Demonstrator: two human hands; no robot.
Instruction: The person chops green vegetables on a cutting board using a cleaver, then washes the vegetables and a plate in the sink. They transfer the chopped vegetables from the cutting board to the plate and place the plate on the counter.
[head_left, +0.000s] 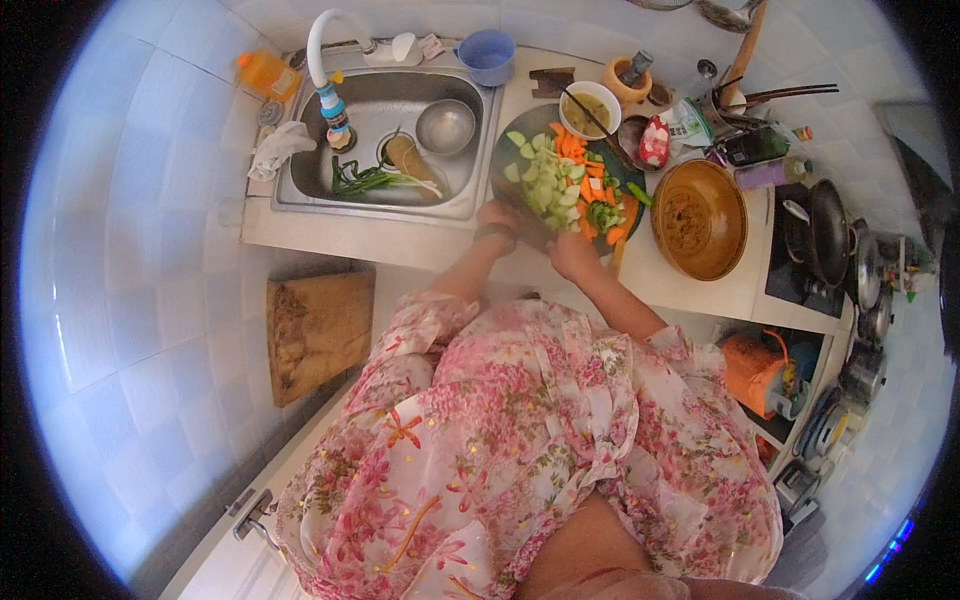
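A round dark board (534, 117) on the counter bears cut pale green vegetable pieces (541, 180), carrot pieces (570, 146) and chopped green leaves or stalks (602, 216). My left hand (497, 216) is at the board's near left edge, its fingers partly hidden. My right hand (574, 253) lies by the near edge, close to the pale green pieces; whether it grips anything is unclear. A narrow wooden piece, perhaps a handle (617, 256), sticks out to its right. A green pepper (639, 194) lies at the board's right side.
Left is a steel sink (379, 211) with scallions (375, 180), a root vegetable (409, 159) and a metal bowl (445, 126). A white bowl of liquid (613, 96) with chopsticks stands behind the board. Right are a large brown bowl (731, 217), bottles (757, 147) and a pan (827, 232).
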